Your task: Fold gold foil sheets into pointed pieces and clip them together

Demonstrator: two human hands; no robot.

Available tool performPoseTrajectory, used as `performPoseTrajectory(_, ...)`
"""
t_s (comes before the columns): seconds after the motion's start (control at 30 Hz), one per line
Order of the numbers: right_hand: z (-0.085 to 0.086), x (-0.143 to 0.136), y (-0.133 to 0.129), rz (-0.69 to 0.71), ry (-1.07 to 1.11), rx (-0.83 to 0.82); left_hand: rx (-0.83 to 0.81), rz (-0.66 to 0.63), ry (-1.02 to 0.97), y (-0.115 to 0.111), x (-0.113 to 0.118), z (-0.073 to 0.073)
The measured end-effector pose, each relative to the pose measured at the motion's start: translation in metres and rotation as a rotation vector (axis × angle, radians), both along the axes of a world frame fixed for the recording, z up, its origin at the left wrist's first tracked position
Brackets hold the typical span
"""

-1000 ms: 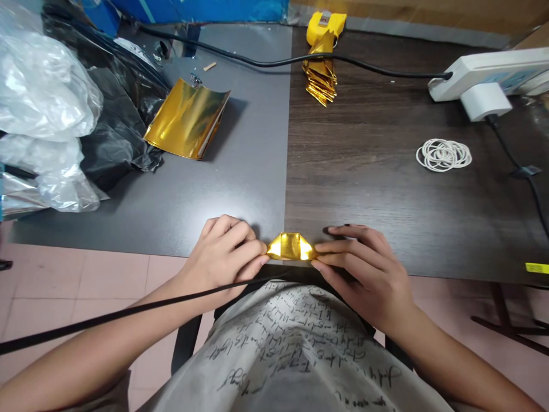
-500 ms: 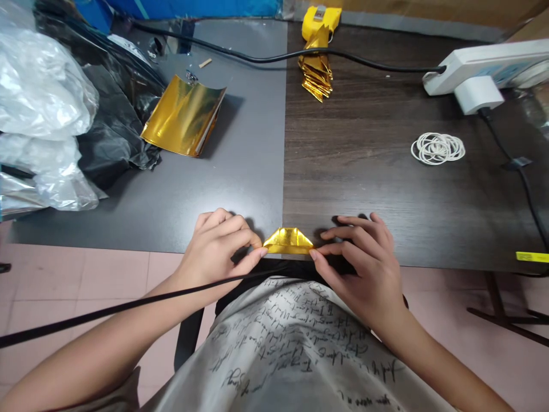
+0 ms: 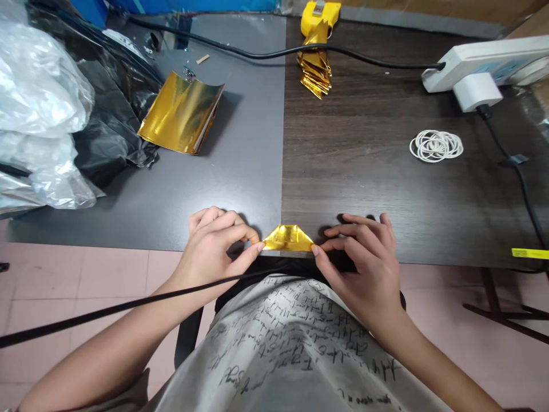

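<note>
A small piece of folded gold foil paper (image 3: 288,238) lies at the table's front edge, its shape a low trapezoid with slanting sides. My left hand (image 3: 221,240) pinches its left corner between thumb and forefinger, the other fingers curled. At the opposite corner, my right hand (image 3: 364,254) grips with thumb and forefinger, while its remaining fingers are loosely spread above the wood. Farther back on the left sits a stack of gold foil sheets (image 3: 182,114), curved upward at its edges. A bundle of folded gold pieces (image 3: 316,66) lies at the back centre.
A yellow tape measure (image 3: 319,17) touches the folded bundle. White rubber bands (image 3: 436,146) lie at right, below a white power strip (image 3: 493,60). Its black cable (image 3: 257,56) crosses the back. Clear plastic bags (image 3: 40,86) and a black bag (image 3: 114,120) crowd the left side.
The view has shifted slightly. Both hands keep hold of the foil's corners, and the strip along its lower edge looks flatter, with less of a visible crease.
</note>
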State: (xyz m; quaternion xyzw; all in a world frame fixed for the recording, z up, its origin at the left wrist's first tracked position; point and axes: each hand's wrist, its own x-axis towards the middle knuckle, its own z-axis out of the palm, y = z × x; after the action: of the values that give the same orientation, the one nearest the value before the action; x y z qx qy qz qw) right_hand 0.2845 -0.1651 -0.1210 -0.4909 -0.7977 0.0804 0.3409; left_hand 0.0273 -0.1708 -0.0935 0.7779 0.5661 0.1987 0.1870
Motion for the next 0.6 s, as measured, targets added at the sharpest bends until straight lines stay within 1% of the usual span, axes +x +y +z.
performPoseTrajectory(0.13,0.000,0.000,-0.001,-0.016,0.003,-0.011,0.006,0.007,-0.006,0.000,0.001,-0.003)
performPoseTrajectory(0.23,-0.001,0.000,-0.001,-0.011,0.000,0.001,0.052,-0.039,-0.027,0.000,0.002,-0.006)
performPoseTrajectory(0.43,-0.008,0.006,-0.001,0.186,-0.034,0.098,0.247,-0.145,-0.085,-0.001,-0.007,-0.011)
performPoseTrajectory(0.6,-0.014,0.022,0.003,0.326,-0.079,0.139,0.322,-0.315,-0.030,-0.002,-0.016,-0.015)
